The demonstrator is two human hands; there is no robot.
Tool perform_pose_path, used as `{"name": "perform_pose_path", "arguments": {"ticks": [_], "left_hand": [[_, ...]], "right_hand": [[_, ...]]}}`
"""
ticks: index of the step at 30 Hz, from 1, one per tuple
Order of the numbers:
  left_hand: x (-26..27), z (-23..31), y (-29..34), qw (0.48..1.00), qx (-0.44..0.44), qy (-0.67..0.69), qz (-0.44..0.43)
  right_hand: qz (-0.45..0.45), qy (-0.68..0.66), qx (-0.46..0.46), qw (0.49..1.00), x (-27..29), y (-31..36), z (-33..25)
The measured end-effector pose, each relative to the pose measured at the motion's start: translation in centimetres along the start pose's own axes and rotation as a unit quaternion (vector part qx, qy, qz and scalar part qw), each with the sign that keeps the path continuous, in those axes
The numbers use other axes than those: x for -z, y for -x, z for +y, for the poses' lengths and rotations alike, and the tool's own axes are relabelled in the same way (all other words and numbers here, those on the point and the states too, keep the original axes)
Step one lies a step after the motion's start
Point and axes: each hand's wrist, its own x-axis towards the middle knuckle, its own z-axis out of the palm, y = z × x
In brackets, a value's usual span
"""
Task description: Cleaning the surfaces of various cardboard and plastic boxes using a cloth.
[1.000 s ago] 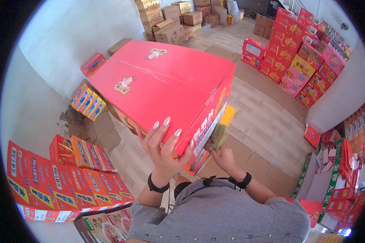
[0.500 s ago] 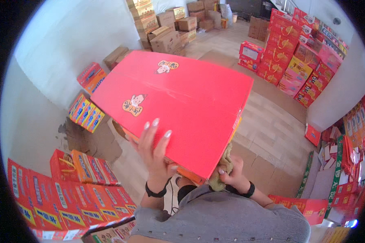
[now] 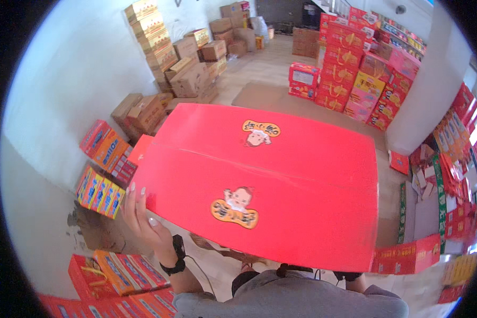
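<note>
A large red cardboard box (image 3: 302,169) fills the middle of the view, raised in front of my body. Two cartoon figures with yellow lettered labels are printed on its upper face, and a fold seam runs between them. My left hand (image 3: 142,214) grips the box's left end, fingers along its side and thumb nearer me. It wears a black wristband (image 3: 178,254). Under the near right corner of the box my right hand is out of sight; only its forearm (image 3: 356,283) and part of a dark wristband show.
Brown cartons (image 3: 191,79) are stacked along the left wall. Red gift boxes (image 3: 342,69) form a tall stack at the back right, beside a white pillar (image 3: 426,87). More boxes (image 3: 122,273) stand near left, and packaged goods (image 3: 461,212) line the right.
The box has swung right and lies closer to level. My left hand has shifted from its near edge to its left end. My right hand and the greenish cloth have gone out of sight.
</note>
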Motion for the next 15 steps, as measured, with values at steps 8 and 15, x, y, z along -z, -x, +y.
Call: {"name": "perform_pose_path", "arguments": {"ticks": [8,15], "left_hand": [[-3.0,-3.6,-0.4,0.992,-0.063,0.105,0.032],[-5.2,-3.6,-1.1,0.979,-0.103,0.158,0.08]], "right_hand": [[0.21,0.149,-0.159,0.953,-0.3,5.1,-2.8],[0.259,0.251,-0.223,0.906,1.6,0.0,-11.7]]}}
